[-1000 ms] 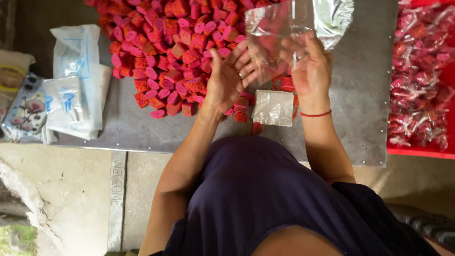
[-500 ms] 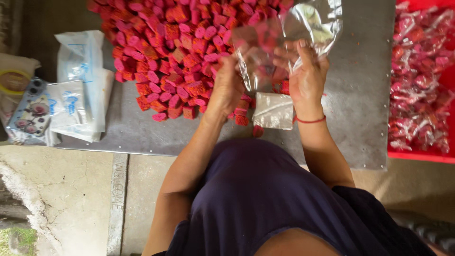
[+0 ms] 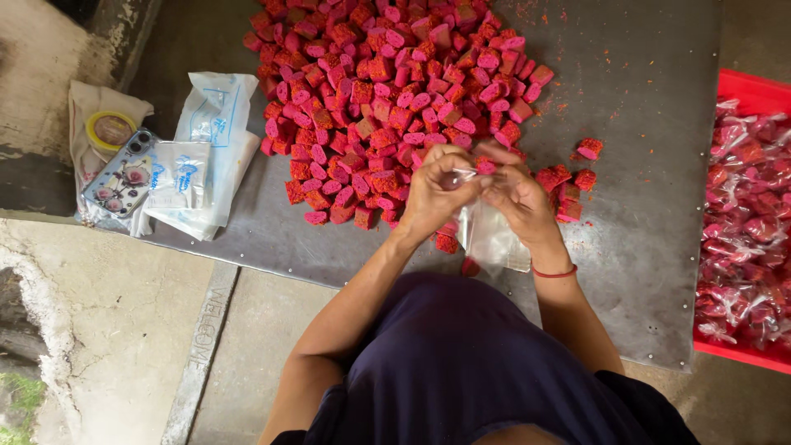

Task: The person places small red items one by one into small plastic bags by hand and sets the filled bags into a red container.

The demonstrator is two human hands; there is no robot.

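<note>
A big heap of red and pink candy pieces (image 3: 395, 91) covers the far side of a grey metal sheet (image 3: 643, 124). My left hand (image 3: 435, 188) and my right hand (image 3: 515, 194) meet just in front of the heap. Both pinch the top edge of a small clear plastic bag (image 3: 494, 239) that hangs down between them toward my body. A red piece (image 3: 486, 166) shows at my fingertips by the bag's mouth. A red band circles my right wrist. Several loose pieces (image 3: 577, 177) lie just right of my hands.
A red crate (image 3: 741, 91) of filled clear bags stands at the right. At the left lie a stack of empty plastic bags (image 3: 216, 140), a phone in a flowered case (image 3: 124, 173) and a roll of tape (image 3: 111, 129). Concrete floor lies below the sheet's near edge.
The clear bag was held up and spread wide above the heap; now both hands have come together and lowered it, pinching its top. The view has also shifted.
</note>
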